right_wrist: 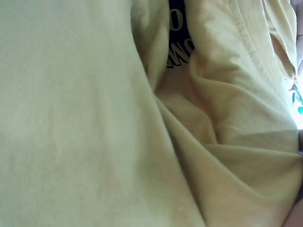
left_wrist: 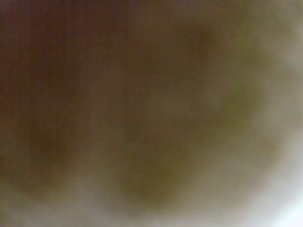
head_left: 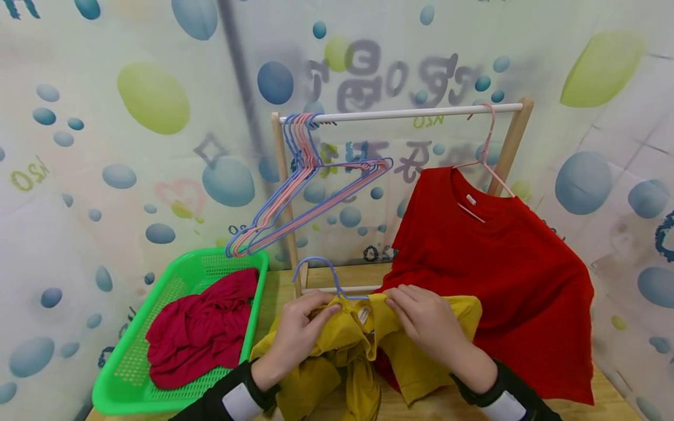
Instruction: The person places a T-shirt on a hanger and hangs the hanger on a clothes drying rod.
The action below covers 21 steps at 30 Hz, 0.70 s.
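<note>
The yellow collared fabric garment [head_left: 344, 336] was found low in front of the wood-and-metal rack, above the pale wooden tabletop [head_left: 276, 298], with the hook of a blue wire hanger [head_left: 316, 258] rising out of its neckline. The work in hand was judged to be part done: the hanger was set in the garment's neck, but the hook was not yet on the white metal rail [head_left: 400, 113]. One red short-sleeved shirt [head_left: 495, 275] was hung from that rail on a pink wire hanger [head_left: 489, 134]. Crumpled crimson cloth [head_left: 205, 327] was left unhung in the green perforated plastic basket [head_left: 147, 404], and bare blue and pink wire hangers [head_left: 308, 155] were bunched at the rail's left end.

Cloth by the neckline was pinched in the fingers of the left hand [head_left: 299, 328]; the other side of the collar was gripped by the right hand [head_left: 429, 321], its thumb not seen. Both forearms were extended forward and angled inward. From the blurred left wrist view, nothing could be told.
</note>
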Each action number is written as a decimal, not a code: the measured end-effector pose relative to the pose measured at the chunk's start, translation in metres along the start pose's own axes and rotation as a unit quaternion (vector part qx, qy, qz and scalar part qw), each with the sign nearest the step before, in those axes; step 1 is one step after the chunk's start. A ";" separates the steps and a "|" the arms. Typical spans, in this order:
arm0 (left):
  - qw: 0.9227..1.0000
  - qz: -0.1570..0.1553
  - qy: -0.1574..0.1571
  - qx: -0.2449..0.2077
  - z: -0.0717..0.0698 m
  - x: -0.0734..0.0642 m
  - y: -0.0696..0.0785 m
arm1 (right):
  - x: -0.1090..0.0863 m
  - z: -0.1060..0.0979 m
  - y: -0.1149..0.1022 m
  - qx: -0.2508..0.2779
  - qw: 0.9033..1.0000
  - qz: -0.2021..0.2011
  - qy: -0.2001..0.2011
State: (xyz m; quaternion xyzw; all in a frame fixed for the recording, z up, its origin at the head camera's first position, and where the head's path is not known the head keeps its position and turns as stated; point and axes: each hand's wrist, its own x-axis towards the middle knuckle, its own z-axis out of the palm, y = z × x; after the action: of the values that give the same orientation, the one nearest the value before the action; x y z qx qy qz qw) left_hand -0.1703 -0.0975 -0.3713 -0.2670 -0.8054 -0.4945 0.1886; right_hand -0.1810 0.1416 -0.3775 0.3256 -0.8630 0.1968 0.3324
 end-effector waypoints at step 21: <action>0.999 0.012 -0.031 -0.028 0.012 -0.001 -0.016 | 0.000 0.005 -0.012 -0.006 1.000 -0.004 0.003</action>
State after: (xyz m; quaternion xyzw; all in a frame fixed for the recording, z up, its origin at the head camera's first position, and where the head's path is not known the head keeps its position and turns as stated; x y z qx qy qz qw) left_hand -0.1796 -0.0925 -0.3881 -0.2965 -0.7935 -0.5061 0.1622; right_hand -0.1750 0.1304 -0.3796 0.3264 -0.8620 0.1914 0.3374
